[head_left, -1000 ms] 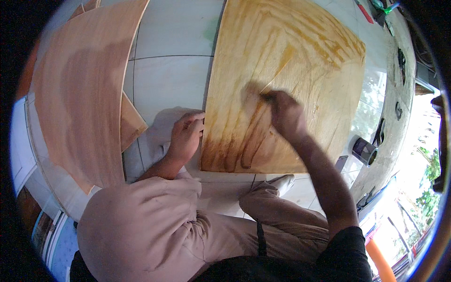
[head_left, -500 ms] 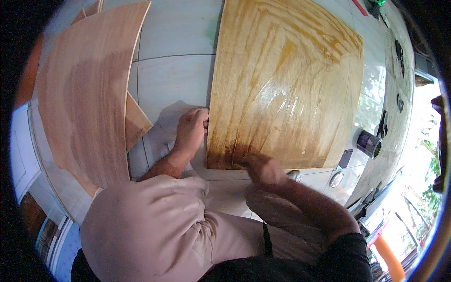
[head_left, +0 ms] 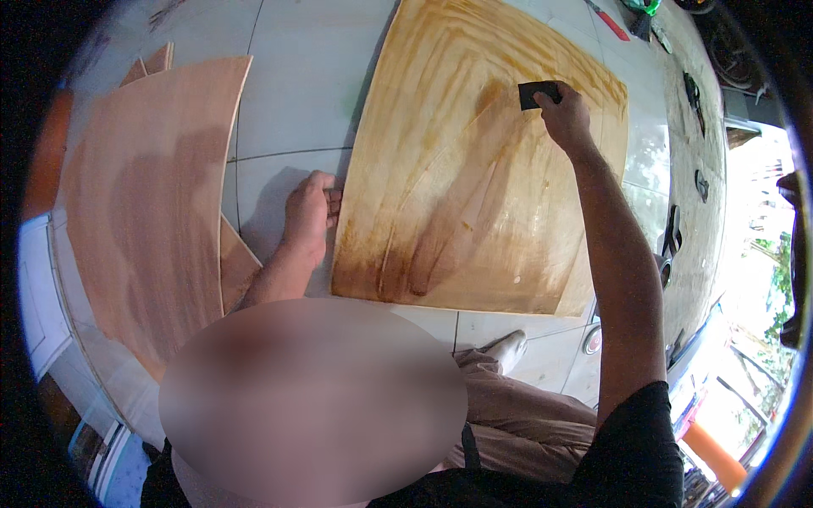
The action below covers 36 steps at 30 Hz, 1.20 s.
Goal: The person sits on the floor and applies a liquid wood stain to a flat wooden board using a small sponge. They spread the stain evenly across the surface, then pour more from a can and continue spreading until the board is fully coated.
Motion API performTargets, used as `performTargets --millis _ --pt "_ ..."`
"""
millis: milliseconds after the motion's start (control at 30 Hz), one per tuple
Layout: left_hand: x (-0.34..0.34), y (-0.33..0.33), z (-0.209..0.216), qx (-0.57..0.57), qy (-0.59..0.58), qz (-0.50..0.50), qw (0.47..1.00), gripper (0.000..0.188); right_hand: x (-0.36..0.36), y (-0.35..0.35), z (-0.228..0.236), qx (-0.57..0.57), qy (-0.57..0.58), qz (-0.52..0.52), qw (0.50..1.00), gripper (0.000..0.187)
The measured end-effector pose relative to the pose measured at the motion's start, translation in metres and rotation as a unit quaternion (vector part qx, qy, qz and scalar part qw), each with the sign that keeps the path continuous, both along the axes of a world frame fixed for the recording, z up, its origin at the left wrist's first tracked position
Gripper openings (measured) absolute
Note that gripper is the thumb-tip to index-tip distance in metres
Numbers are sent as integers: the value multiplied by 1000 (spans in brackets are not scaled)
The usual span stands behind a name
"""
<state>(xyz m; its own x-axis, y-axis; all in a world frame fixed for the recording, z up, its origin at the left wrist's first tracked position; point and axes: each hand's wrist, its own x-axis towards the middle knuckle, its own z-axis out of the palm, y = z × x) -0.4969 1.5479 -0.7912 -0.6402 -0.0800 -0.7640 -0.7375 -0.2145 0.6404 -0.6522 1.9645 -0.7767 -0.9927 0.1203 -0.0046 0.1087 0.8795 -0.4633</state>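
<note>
A large plywood board (head_left: 398, 161) lies on the floor in front of me, its face streaked with a wet, amber-brown coating that is darkest at the near left corner. My right hand (head_left: 569, 120) reaches over the board's far right part. Between its thumb and fingers is a flat black scraper (head_left: 529, 96), held down at the coated face. At the board's left edge is my left hand (head_left: 306, 218), fingers curled against that edge and thumb raised. A blurred oval hides part of my lap.
A bare reddish plywood sheet (head_left: 152, 203) lies at the left, with a smaller wood offcut (head_left: 241, 262) jutting from under it. A red-handled tool (head_left: 611, 25) rests at the far right. My foot (head_left: 508, 351) is near the board's front edge. A dark can (head_left: 665, 271) shows partly behind my right arm.
My right hand has swept from the board's near edge up to its far right part, bringing the black scraper into sight. My left hand stays at the left edge. The whole view has shifted.
</note>
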Motion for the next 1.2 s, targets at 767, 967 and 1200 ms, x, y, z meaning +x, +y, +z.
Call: performTargets --millis 767,967,1200 --pt "124 24 -8 126 -71 -331 932 31 174 -140 59 -173 -260 142 939 24" --pt "137 25 -12 236 -130 -99 958 36 208 -191 35 -99 -231 215 944 25" --pt "144 65 -34 254 -111 -241 930 39 153 -146 26 -110 -65 114 985 22"
